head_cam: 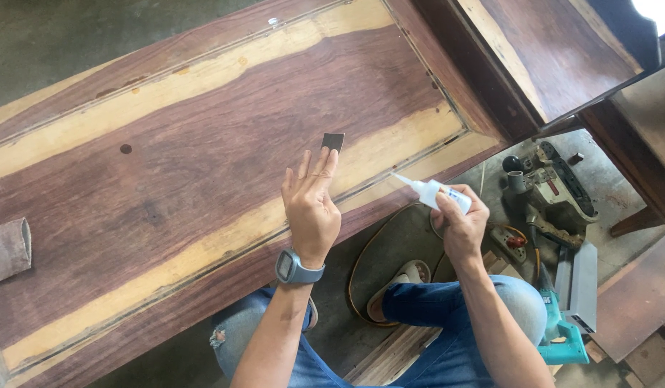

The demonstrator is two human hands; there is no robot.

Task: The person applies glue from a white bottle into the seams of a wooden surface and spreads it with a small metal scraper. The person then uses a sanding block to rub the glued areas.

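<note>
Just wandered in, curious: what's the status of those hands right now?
Left hand flat, fingers spread on wood panel, by small dark square piece. Right hand grips white glue bottle, nozzle aimed at panel. Nothing between.

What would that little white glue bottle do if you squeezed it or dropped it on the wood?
The glue bottle in the right hand looks like thin plastic, so it probably gives when squeezed. It seems small and light, since a few fingers hold it. Its round body and narrow pointed tip suggest it would likely tip over and roll on the wooden panel rather than stand.
</note>
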